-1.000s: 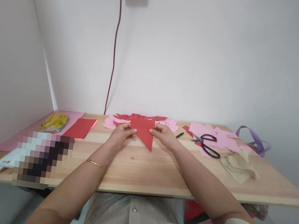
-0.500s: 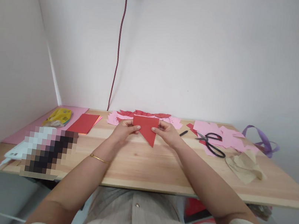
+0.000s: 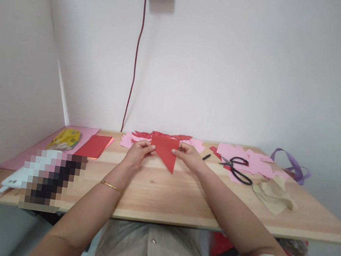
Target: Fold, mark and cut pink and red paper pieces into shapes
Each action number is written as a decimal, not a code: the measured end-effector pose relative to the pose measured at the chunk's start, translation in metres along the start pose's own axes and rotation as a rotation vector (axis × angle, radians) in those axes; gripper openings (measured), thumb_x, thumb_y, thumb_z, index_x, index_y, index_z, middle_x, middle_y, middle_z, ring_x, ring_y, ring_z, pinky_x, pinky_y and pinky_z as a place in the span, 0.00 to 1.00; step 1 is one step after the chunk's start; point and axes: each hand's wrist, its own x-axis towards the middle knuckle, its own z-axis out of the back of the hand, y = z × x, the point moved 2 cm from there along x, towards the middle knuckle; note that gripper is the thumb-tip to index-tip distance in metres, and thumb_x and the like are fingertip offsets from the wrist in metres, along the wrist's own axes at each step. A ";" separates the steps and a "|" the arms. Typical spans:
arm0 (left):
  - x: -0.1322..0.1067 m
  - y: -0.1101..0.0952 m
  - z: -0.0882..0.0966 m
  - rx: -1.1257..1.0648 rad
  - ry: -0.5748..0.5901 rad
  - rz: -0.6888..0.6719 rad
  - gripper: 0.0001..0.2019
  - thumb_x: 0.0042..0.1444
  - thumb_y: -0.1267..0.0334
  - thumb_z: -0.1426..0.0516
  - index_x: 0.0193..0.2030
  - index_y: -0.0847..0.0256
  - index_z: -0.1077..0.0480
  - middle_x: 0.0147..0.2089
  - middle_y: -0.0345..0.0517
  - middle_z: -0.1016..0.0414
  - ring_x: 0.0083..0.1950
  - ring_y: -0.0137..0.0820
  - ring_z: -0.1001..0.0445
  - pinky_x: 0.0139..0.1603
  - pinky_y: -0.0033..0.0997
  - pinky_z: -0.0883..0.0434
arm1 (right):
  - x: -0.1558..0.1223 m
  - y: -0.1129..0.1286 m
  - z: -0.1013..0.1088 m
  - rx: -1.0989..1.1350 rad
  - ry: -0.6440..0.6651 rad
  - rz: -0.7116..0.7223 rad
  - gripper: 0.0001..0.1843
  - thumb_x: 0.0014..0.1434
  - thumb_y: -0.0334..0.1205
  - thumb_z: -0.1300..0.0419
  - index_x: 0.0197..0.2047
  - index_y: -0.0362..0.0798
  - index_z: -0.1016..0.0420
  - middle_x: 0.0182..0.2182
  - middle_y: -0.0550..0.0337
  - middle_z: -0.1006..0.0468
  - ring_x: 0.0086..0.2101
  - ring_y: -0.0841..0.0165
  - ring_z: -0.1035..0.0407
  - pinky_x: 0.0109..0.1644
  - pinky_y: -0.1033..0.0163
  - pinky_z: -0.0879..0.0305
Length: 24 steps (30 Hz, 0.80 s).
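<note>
Wooden table (image 3: 178,202): location reference. Back edge: pile of jagged pink and red cutouts (image 3: 142,135), judged complete. Right side: pink scraps (image 3: 256,162). Left side: stack of coloured sheets (image 3: 94,145), judged unused. Right side, near scraps: scissors (image 3: 231,164), unheld. Above middle: left hand (image 3: 137,153) and right hand (image 3: 190,159), thumb and fingers of each pinching opposite edges of red piece (image 3: 166,151). Red piece: pointed end down, apparently folded; judged still uncut, no jagged edge visible.
</note>
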 end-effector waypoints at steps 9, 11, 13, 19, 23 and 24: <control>-0.001 -0.001 -0.001 -0.127 -0.001 0.029 0.16 0.38 0.56 0.32 0.26 0.64 0.31 0.23 0.37 0.31 0.25 0.21 0.34 0.31 0.24 0.33 | -0.004 0.005 -0.007 0.070 0.032 -0.055 0.19 0.47 0.49 0.33 0.38 0.46 0.25 0.35 0.57 0.22 0.36 0.67 0.29 0.42 0.60 0.33; -0.001 -0.001 -0.001 -0.126 -0.009 0.014 0.17 0.39 0.55 0.32 0.26 0.64 0.31 0.23 0.38 0.32 0.25 0.22 0.34 0.31 0.24 0.33 | -0.003 0.001 -0.006 0.106 0.027 -0.087 0.20 0.46 0.49 0.32 0.39 0.46 0.25 0.35 0.57 0.22 0.34 0.68 0.29 0.41 0.61 0.33; -0.001 -0.003 -0.001 -0.120 -0.020 -0.008 0.17 0.40 0.53 0.33 0.27 0.64 0.31 0.24 0.38 0.31 0.25 0.22 0.34 0.31 0.25 0.33 | -0.001 -0.002 -0.004 0.132 0.015 -0.099 0.21 0.45 0.49 0.32 0.40 0.46 0.25 0.35 0.57 0.22 0.34 0.69 0.29 0.40 0.62 0.34; -0.002 -0.002 -0.001 -0.022 0.045 0.005 0.18 0.36 0.56 0.31 0.33 0.63 0.27 0.29 0.40 0.28 0.27 0.22 0.33 0.33 0.27 0.32 | -0.001 -0.002 0.001 0.032 0.001 -0.037 0.18 0.46 0.49 0.33 0.37 0.46 0.26 0.34 0.58 0.23 0.34 0.68 0.30 0.40 0.61 0.35; -0.001 -0.001 0.000 0.142 0.050 -0.076 0.13 0.37 0.59 0.32 0.27 0.63 0.29 0.26 0.40 0.28 0.27 0.25 0.32 0.36 0.30 0.32 | -0.003 0.008 -0.001 -0.216 -0.034 0.109 0.13 0.51 0.47 0.37 0.31 0.46 0.29 0.29 0.61 0.27 0.30 0.69 0.34 0.37 0.62 0.37; -0.001 -0.003 0.001 0.196 0.043 -0.117 0.12 0.38 0.59 0.33 0.26 0.63 0.29 0.26 0.40 0.28 0.28 0.27 0.31 0.37 0.30 0.32 | -0.004 0.010 -0.001 -0.314 -0.068 0.157 0.12 0.52 0.47 0.38 0.29 0.46 0.30 0.28 0.61 0.28 0.29 0.70 0.35 0.35 0.63 0.38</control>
